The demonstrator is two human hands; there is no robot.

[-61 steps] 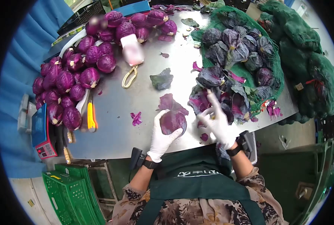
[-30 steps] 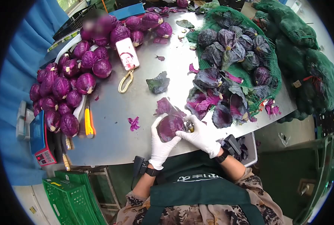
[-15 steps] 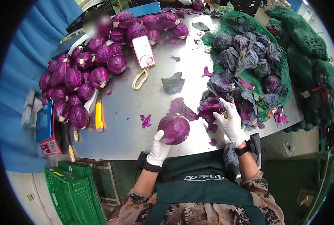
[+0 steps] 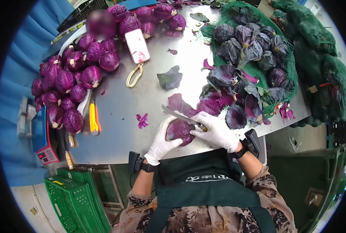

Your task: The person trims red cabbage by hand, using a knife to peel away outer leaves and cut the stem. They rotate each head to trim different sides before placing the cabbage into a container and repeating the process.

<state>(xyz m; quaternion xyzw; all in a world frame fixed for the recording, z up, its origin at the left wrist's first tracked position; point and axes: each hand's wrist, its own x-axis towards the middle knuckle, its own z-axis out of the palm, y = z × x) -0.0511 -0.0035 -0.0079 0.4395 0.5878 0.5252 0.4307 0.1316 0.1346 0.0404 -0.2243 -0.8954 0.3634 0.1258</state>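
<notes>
- The steel tabletop (image 4: 114, 116) is carrying everything, and the work is sitting right at its six o'clock edge. A head slipping free here could be rolling off toward the person's apron.
- The green net sack (image 4: 287, 73) is lying at two o'clock, its untrimmed heads spilling toward the hands. A knock from the right forearm could be tipping one over the near edge.
- The pile of trimmed heads (image 4: 70, 83) is sitting at ten o'clock, well apart from the hands, and is posing little risk.
- Loose outer leaves (image 4: 219, 103) are heaping up at one o'clock, just beside the right hand. They are looking slick and could be sliding under the work or hiding the blade.
- The red cabbage (image 4: 179, 130) is resting on the tabletop between both hands. Being round and waxy, it could be turning under pressure.
- The left hand (image 4: 161, 141) is gripping it from nine o'clock, fingers wrapped snugly around it. Those fingertips are lying close to the blade, which I judge the main hazard.
- The right hand (image 4: 215, 132) is sitting at three o'clock, fingers closed on the handle.
- The knife (image 4: 177, 115) is pointing toward ten o'clock across the top of the cabbage. If it skids, the thin gloves are offering little protection.
</notes>
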